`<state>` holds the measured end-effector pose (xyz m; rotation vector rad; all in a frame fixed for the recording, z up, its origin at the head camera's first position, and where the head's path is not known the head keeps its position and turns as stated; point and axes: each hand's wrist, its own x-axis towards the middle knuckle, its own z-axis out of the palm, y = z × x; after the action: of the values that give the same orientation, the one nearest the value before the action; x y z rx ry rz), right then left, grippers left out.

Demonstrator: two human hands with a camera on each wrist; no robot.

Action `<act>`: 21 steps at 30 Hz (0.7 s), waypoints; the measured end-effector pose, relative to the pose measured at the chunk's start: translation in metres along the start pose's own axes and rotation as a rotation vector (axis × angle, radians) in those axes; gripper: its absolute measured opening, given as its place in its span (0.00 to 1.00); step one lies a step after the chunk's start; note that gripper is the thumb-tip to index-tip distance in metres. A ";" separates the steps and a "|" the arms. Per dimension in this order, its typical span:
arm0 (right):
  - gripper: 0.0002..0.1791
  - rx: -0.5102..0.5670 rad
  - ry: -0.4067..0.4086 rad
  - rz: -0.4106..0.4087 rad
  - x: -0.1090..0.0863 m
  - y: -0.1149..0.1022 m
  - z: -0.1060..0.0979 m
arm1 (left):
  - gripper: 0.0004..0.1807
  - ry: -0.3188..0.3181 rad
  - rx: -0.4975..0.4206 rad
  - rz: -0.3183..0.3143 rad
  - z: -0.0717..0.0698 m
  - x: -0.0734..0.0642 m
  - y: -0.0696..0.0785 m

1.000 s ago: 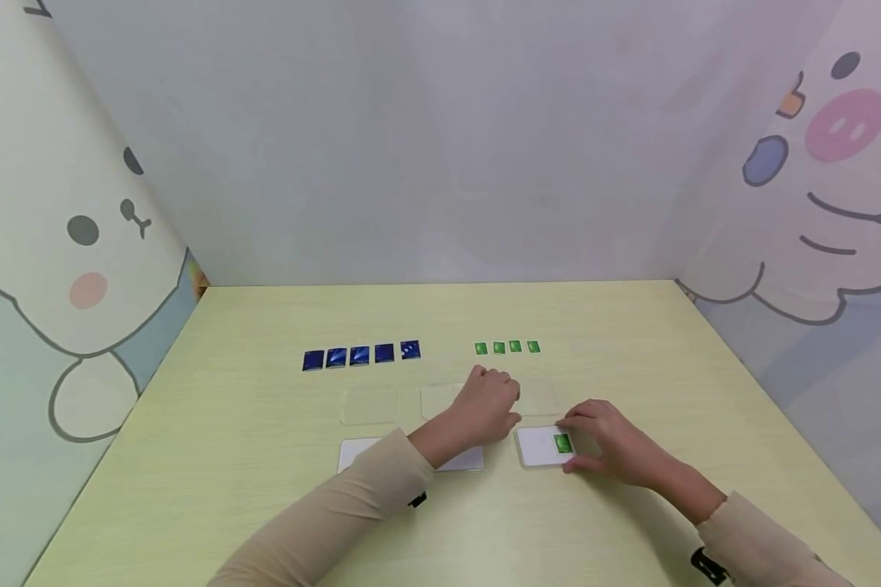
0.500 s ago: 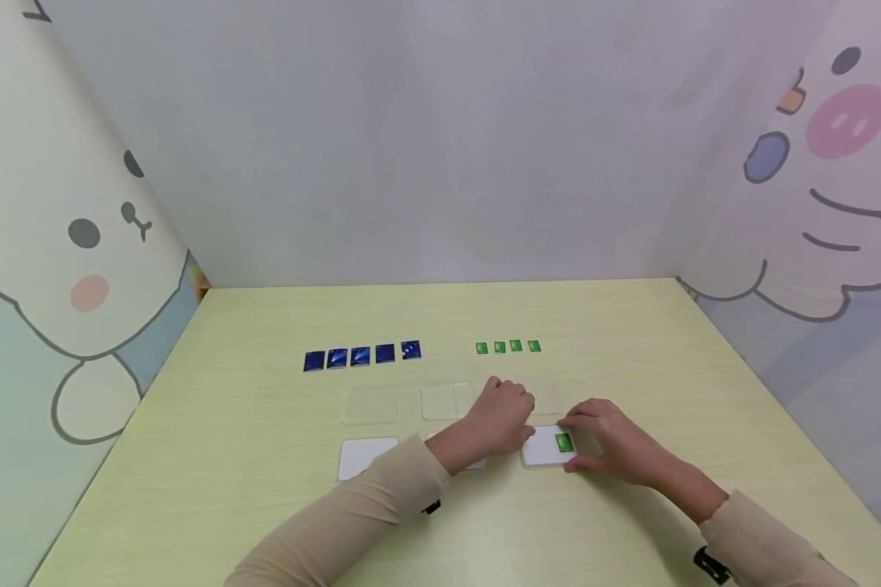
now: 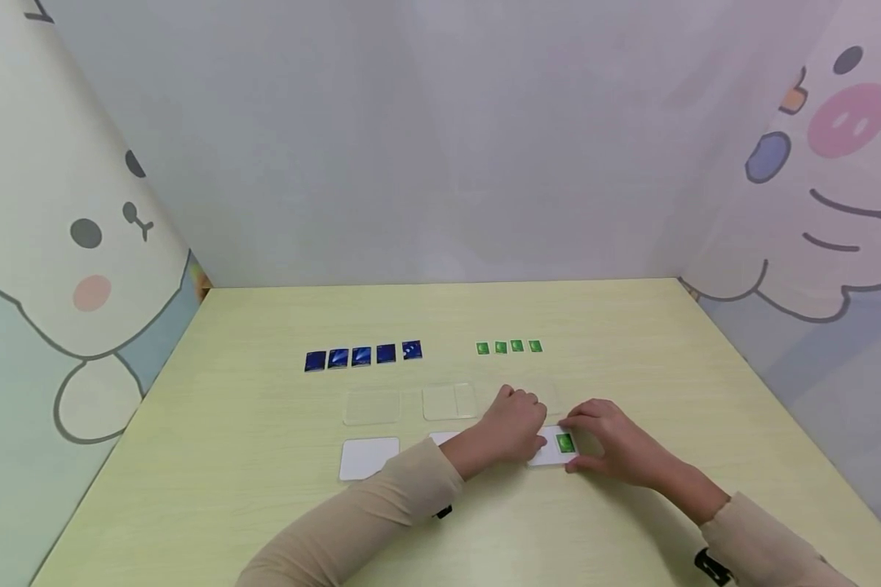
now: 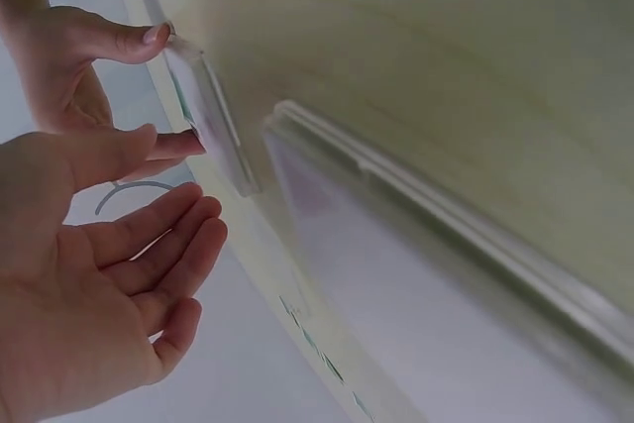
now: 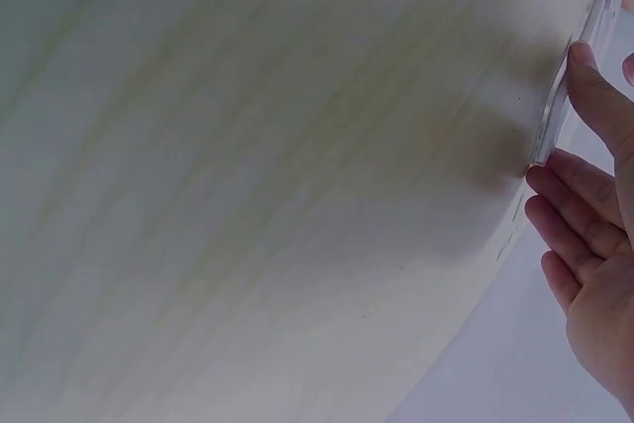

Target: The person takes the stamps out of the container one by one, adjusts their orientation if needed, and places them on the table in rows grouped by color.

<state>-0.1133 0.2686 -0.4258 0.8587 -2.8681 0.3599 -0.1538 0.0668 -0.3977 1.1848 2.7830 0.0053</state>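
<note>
At the right of the near row lies a flat white case [image 3: 551, 459] with a clear rim and a small green square [image 3: 565, 443] at its right end. My right hand [image 3: 617, 447] holds that end, thumb on the near edge and fingers on the far edge. The right wrist view shows the thumb and a fingertip at the case's clear edge [image 5: 547, 126]. Over the left end of this case is my left hand [image 3: 509, 425], covering part of it. In the left wrist view its fingers [image 4: 163, 245] are loosely bent, and nothing shows between them.
Another white case [image 3: 369, 459] lies at the left, and a third [image 3: 444, 437] is mostly behind the left arm. Clear plastic plates [image 3: 372, 407] form a row behind them. Farther back are several small blue cards [image 3: 361, 356] and several green ones [image 3: 517, 346].
My left hand has moved right and slightly nearer, from beside the green-marked case to over its left end. The right hand keeps nearly the same place on the case.
</note>
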 end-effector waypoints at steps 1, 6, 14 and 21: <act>0.29 -0.001 0.001 0.001 0.000 0.000 0.000 | 0.13 -0.003 0.000 -0.002 0.000 0.001 0.001; 0.28 -0.001 0.010 -0.004 0.000 -0.001 0.000 | 0.13 -0.015 -0.004 -0.001 0.002 0.002 0.004; 0.27 0.005 0.023 -0.037 0.000 0.000 0.000 | 0.14 -0.027 0.011 -0.007 0.002 0.000 0.010; 0.28 -0.021 0.053 -0.048 0.000 0.001 0.001 | 0.13 -0.034 0.015 -0.010 0.004 0.003 0.012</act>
<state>-0.1136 0.2689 -0.4273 0.8993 -2.7919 0.3415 -0.1463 0.0771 -0.4011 1.1636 2.7647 -0.0363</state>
